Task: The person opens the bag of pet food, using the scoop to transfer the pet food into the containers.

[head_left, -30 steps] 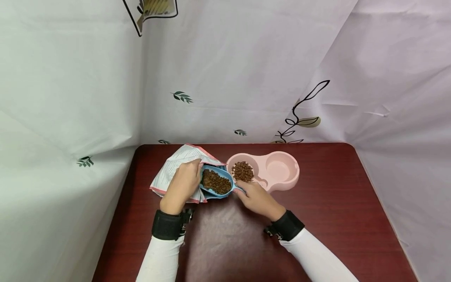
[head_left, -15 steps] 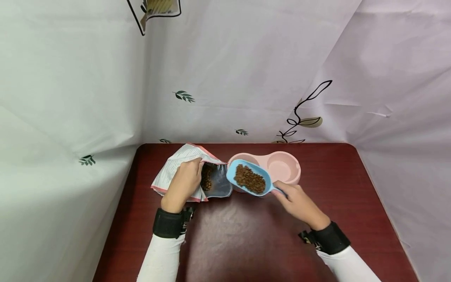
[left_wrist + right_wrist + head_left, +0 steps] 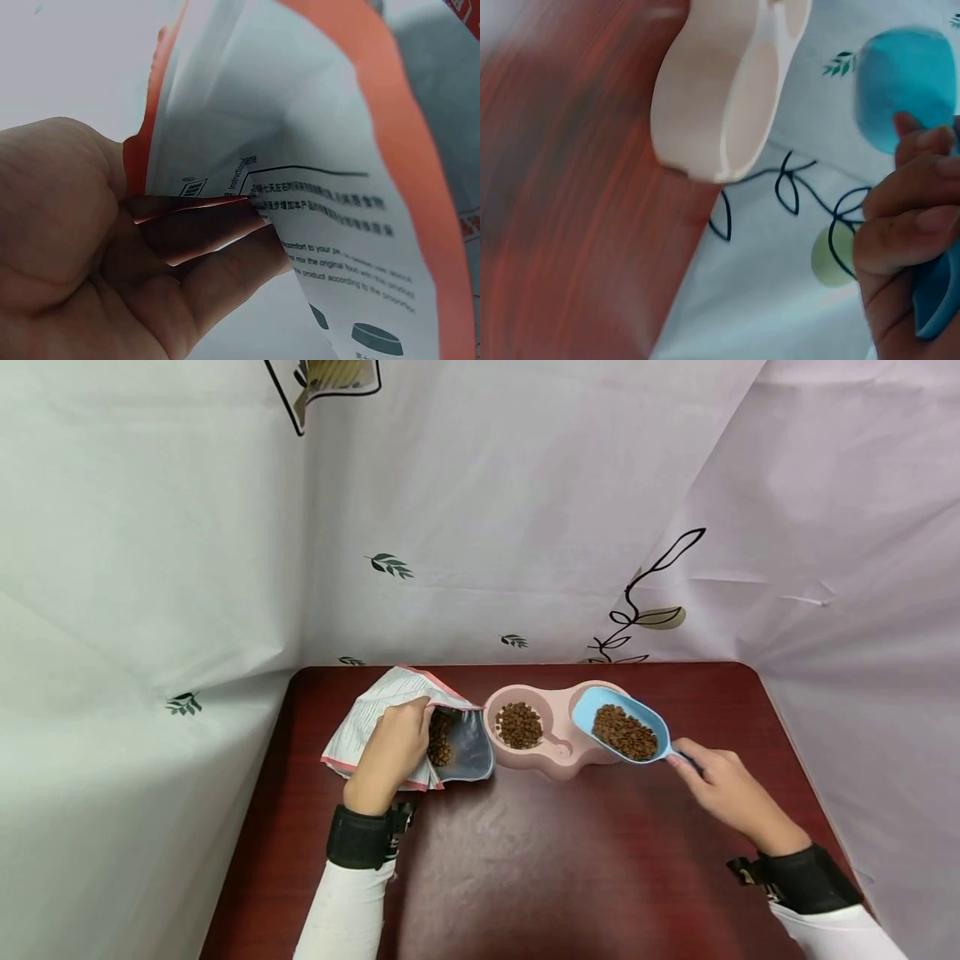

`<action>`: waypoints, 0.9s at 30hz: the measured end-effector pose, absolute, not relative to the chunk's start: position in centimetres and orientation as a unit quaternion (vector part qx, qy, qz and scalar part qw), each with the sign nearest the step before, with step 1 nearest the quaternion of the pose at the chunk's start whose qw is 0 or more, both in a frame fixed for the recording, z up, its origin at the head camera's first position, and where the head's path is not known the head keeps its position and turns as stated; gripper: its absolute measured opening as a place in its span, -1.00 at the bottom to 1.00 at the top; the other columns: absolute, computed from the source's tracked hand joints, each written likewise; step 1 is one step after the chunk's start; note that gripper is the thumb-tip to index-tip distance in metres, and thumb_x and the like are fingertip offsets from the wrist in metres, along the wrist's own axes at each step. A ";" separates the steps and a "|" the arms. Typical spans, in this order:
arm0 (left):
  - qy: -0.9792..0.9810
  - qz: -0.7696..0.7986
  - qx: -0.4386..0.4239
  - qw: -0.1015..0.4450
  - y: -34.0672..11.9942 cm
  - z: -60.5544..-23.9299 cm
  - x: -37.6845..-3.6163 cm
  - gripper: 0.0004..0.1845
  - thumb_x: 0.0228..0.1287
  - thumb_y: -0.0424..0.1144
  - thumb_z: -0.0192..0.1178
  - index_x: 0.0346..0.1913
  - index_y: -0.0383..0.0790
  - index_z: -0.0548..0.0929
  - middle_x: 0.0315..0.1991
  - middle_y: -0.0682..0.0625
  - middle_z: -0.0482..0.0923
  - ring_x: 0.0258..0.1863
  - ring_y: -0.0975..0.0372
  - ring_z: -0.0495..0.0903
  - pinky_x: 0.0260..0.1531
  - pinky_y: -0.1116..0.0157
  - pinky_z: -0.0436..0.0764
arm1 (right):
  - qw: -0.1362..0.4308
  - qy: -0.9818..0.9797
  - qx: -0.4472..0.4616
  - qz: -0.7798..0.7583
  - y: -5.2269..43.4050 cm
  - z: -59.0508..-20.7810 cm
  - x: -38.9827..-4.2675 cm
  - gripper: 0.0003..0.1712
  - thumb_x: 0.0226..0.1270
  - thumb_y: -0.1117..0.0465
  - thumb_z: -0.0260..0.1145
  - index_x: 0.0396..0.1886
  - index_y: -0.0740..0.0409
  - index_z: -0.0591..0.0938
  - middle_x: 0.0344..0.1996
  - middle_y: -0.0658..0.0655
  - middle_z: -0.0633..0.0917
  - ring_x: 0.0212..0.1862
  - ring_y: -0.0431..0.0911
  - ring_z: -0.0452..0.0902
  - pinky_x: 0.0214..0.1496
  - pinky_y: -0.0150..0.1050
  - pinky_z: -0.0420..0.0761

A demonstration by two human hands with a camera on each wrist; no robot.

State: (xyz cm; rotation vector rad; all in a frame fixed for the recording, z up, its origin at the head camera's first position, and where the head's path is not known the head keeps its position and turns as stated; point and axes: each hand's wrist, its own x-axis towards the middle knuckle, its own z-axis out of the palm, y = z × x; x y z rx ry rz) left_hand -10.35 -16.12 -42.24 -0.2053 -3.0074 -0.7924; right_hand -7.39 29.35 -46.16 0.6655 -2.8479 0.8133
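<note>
A dark red table [image 3: 525, 860] stands in a corner hung with pale sheets [image 3: 487, 510] printed with small leaves and line drawings. The right hand [image 3: 723, 789] curls its fingers [image 3: 911, 225] round the handle of a blue scoop [image 3: 621, 724], which is full of brown kibble [image 3: 624, 732] and hangs level over the right well of a pink double bowl [image 3: 558, 752]; the scoop's bowl end points toward the back-left, its handle toward the table's right edge. From the right wrist view the scoop's blue underside [image 3: 909, 86] shows above the fingertips, with the bowl [image 3: 720, 97] off to the left of it. The bowl sits near the back edge, about midway along it, and its left well holds a heap of kibble [image 3: 518, 725]. The left hand [image 3: 390, 756] grips the mouth of a white bag [image 3: 375, 714] with a red border, fingers [image 3: 217, 240] tucked inside the lip and holding it open; more kibble [image 3: 440, 739] shows within. The bag lies just left of the bowl, toward the back-left corner. Both forearms wear white sleeves [image 3: 345, 910] with black wrist straps [image 3: 358, 839].
</note>
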 end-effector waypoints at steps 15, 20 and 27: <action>-0.964 -0.259 -0.062 0.016 -16.2 -42.3 -10.2 -0.62 0.64 -0.25 -0.02 0.28 -0.39 0.62 0.12 -0.33 0.69 0.00 -0.15 0.74 -0.09 -0.06 0.70 | -0.115 -0.959 0.197 0.167 31.9 -42.3 -10.6 -0.79 0.66 0.11 0.13 -0.20 0.06 0.61 -0.53 -0.11 0.45 -0.51 -0.32 0.25 -0.39 -0.30 0.32; -0.963 -0.260 -0.067 0.016 -16.2 -42.3 -10.3 -0.62 0.65 -0.25 -0.03 0.27 -0.40 0.62 0.11 -0.33 0.69 -0.01 -0.14 0.74 -0.11 -0.04 0.71 | -0.143 -0.959 0.204 0.134 31.5 -41.7 -12.5 -0.77 0.65 0.11 0.12 -0.22 0.07 0.62 -0.55 -0.11 0.47 -0.50 -0.26 0.31 -0.36 -0.24 0.36; -0.963 -0.261 -0.067 0.016 -16.2 -42.3 -10.2 -0.61 0.66 -0.24 -0.04 0.28 -0.39 0.62 0.13 -0.32 0.69 0.00 -0.14 0.74 -0.09 -0.05 0.71 | -0.174 -0.957 0.210 0.099 30.9 -41.4 -14.7 -0.79 0.59 0.15 0.17 -0.18 0.17 0.64 -0.57 -0.08 0.50 -0.50 -0.22 0.38 -0.35 -0.19 0.41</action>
